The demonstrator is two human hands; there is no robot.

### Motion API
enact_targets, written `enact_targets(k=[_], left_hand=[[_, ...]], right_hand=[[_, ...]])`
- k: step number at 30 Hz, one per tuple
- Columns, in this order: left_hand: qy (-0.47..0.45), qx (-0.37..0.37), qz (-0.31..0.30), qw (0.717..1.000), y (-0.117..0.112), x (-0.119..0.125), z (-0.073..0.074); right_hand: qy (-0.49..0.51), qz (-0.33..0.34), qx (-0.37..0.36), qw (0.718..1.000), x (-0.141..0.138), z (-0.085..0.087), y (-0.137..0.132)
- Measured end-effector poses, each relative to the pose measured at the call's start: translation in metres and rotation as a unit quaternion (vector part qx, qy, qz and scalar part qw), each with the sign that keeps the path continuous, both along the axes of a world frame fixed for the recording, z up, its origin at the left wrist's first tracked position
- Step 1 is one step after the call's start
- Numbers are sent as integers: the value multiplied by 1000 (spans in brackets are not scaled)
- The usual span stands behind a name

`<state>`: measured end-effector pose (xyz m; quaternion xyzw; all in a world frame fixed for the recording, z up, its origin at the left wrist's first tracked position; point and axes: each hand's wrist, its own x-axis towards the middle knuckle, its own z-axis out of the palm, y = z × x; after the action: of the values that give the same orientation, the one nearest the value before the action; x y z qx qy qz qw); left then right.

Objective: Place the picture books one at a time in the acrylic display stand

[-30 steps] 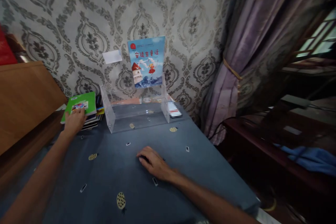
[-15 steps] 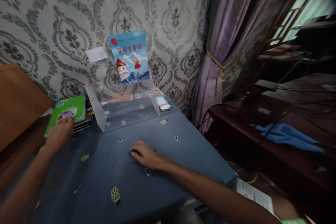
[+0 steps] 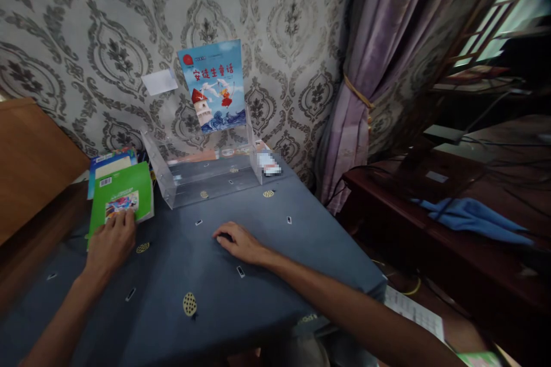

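My left hand (image 3: 114, 238) grips the near edge of a green book (image 3: 123, 178), its fingers lying over a small picture on the cover; the thumb is hidden. The green book overlaps a blue book (image 3: 112, 159) on a stack at the table's left. My right hand (image 3: 241, 242) rests on the dark table cloth (image 3: 224, 309), loosely curved and holding nothing, with a gap between thumb and forefinger. Beyond the hands stands a clear plastic rack (image 3: 167, 183). A blue storybook (image 3: 215, 89) with a red-roofed tower on its cover stands upright at its back.
A white paper piece (image 3: 159, 82) is at the rack's upper left. Beside the rack's right wall lies a blurred-out item (image 3: 269, 164). A wooden panel (image 3: 34, 160) borders the left. A tied purple curtain (image 3: 355, 86) and a dark red table (image 3: 413, 229) with a blue cloth (image 3: 473, 223) are at right.
My left hand has drawn the green book toward me and to the right, partly off the stack, uncovering the blue book. The right hand stays on the table.
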<state>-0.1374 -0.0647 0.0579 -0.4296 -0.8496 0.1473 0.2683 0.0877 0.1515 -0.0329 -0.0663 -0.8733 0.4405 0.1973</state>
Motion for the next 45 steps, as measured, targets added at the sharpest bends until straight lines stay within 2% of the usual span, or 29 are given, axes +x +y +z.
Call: enact_targets(k=[3,6,8,10,13,16,18,20,24,31,39,45], left_hand=[[-7,11,-43,999,-17,33,-23],[-87,14,-106,990,-35,68,-43],[-135,37,-141,980,-41,79,-49],[-153,68,-142,976,-41,76,-49],[-159,99,-68,980,-32,48,-54],[-184,131,42,973,-23,18,-68],[-207,144,97,963,-19,7,-77],[-236,142,123,954,-18,6,-83],[-270,119,139,945,-17,11,-82],[-263,80,166,947,-14,20,-77],[-244,65,114,961,-9,56,-85],[-254,48,55,965,13,86,-87]], right_hand=[[-5,-12,-8,1000,0,-1,1],[-8,-21,-15,1000,0,-3,3],[-3,-22,-17,1000,-1,-4,5],[5,-18,-13,1000,-1,-5,6],[13,-9,-8,1000,-1,-4,6],[6,-6,-9,1000,0,-3,6],[4,-6,-12,1000,1,-3,7],[7,-5,-16,1000,2,-4,7],[9,2,-18,1000,2,-7,9],[-2,-1,-28,1000,-1,-7,10],[10,-29,-25,999,1,-2,14],[49,-71,17,996,-1,-13,18]])
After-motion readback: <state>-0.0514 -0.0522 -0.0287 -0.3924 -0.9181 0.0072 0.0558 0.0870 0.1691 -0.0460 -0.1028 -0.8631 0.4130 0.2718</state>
